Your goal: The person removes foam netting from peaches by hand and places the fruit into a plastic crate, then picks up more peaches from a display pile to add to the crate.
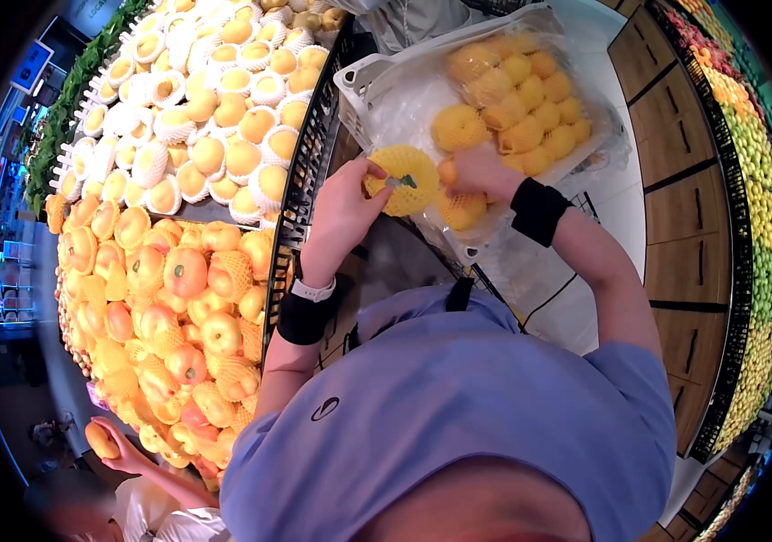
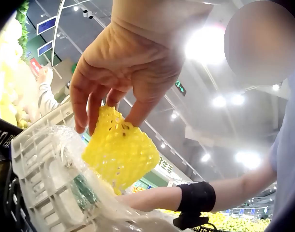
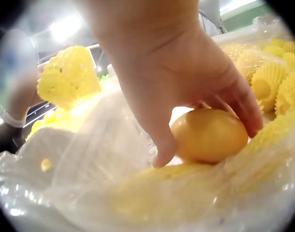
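Note:
A yellow foam net sleeve (image 2: 119,152) is pinched at its edge by my left hand (image 2: 130,67), held above the near end of the plastic-lined crate. In the head view the left hand (image 1: 342,215) grips the sleeve (image 1: 404,181), which looks round there. My right hand (image 3: 176,77) has its thumb and fingers round a bare orange fruit (image 3: 210,135) inside the crate, among netted fruit (image 3: 268,82). From the head view, the right hand (image 1: 481,172) partly covers that fruit.
The white crate (image 1: 360,90), lined with clear plastic, holds several netted fruits. At the left is a display of white-netted fruit (image 1: 241,158) and yellow-netted fruit (image 1: 187,271) behind a black edge (image 1: 300,163). Another person's hand (image 1: 124,456) holds a fruit at lower left.

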Motion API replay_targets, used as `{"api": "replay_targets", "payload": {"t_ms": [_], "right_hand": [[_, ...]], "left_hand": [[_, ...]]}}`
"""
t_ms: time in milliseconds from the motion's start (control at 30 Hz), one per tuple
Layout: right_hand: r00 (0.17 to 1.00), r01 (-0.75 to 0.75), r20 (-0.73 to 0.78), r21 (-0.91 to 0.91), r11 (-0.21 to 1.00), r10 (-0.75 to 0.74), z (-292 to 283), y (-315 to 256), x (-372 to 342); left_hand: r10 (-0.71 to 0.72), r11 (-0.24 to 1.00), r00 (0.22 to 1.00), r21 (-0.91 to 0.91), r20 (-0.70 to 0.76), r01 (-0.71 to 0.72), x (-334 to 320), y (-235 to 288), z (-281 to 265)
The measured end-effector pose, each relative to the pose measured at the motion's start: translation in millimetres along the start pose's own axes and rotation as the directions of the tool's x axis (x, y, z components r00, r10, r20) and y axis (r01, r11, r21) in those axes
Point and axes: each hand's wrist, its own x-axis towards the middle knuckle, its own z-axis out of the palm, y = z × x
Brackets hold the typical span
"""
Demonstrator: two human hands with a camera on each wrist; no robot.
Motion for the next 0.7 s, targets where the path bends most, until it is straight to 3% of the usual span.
{"api": "replay_targets", "payload": {"t_ms": [100, 133, 233, 300, 333, 367, 400, 467, 600, 633, 700], "right_hand": [[0.963, -0.177, 0.239, 0.199, 0.964, 0.127, -44, 7, 3], [0.953, -0.230, 0.270, 0.340, 0.912, 0.140, -52, 12, -2], [0.923, -0.353, 0.368, 0.688, 0.635, 0.115, -77, 37, -19], [0.945, -0.301, 0.325, 0.915, 0.268, -0.048, -85, 48, -38], [0.953, -0.273, 0.278, 0.960, 0.055, -0.121, -90, 46, -49], [0.975, -0.197, 0.187, 0.977, -0.079, -0.118, -96, 41, -63], [0.998, -0.066, 0.069, 0.980, -0.190, 0.007, -98, 28, -74], [0.949, 0.226, -0.124, 0.908, -0.353, 0.289, -99, -6, -91], [0.847, 0.466, -0.285, 0.803, -0.371, 0.448, -107, -68, -120], [0.880, 0.454, -0.318, 0.780, -0.431, 0.352, -104, -73, -122], [0.862, 0.477, -0.383, 0.835, -0.276, 0.333, -98, -85, -123]], "left_hand": [[0.092, 0.994, 0.993, 0.057, -0.068, -0.088, -2, -9, 5], [0.078, 0.995, 0.994, 0.061, -0.071, -0.074, -2, -8, 5], [0.038, 0.998, 0.997, 0.062, -0.070, -0.033, -3, -4, 2], [0.001, 0.999, 0.999, 0.048, -0.038, 0.001, -2, -3, 5], [0.023, 0.994, 0.998, 0.104, -0.060, -0.017, -2, 1, 7], [0.045, 0.987, 0.996, 0.160, -0.080, -0.032, -2, 7, 9], [0.067, 0.975, 0.993, 0.218, -0.097, -0.045, -1, 11, 13], [0.205, 0.937, 0.977, 0.300, -0.060, -0.178, 4, 15, 20], [0.368, 0.866, 0.930, 0.366, -0.004, -0.341, 12, 30, 36], [0.363, 0.866, 0.931, 0.361, 0.021, -0.346, 13, 35, 38], [0.358, 0.866, 0.931, 0.348, 0.070, -0.359, 17, 44, 41]]}}
